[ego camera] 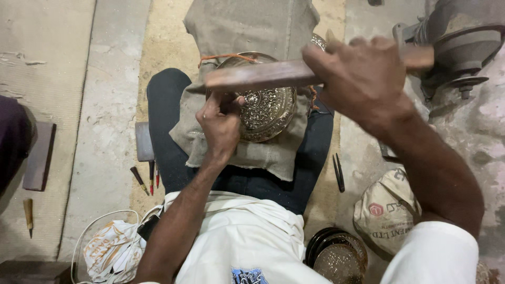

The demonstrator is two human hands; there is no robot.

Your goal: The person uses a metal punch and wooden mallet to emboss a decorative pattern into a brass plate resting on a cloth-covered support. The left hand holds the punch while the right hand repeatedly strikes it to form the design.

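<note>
Rough concrete floor; right hand (363, 79) fingers grip flat wooden stick (263, 75); left hand (221, 123) fingers pinch tool on embossed brass dish (268, 110).

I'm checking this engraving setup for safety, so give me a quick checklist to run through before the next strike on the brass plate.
1. Right hand grips the wooden mallet firmly: ok.
2. Left hand has the punch seated on the plate: cannot tell, since the tool tip is hidden by the fingers.
3. Brass plate rests on the burlap cloth over the lap: ok.
4. Left fingers are out of the mallet's path: not ok, they lie directly beneath the mallet.
5. Spare chisels lie on the floor, apart from the legs: ok.
</note>
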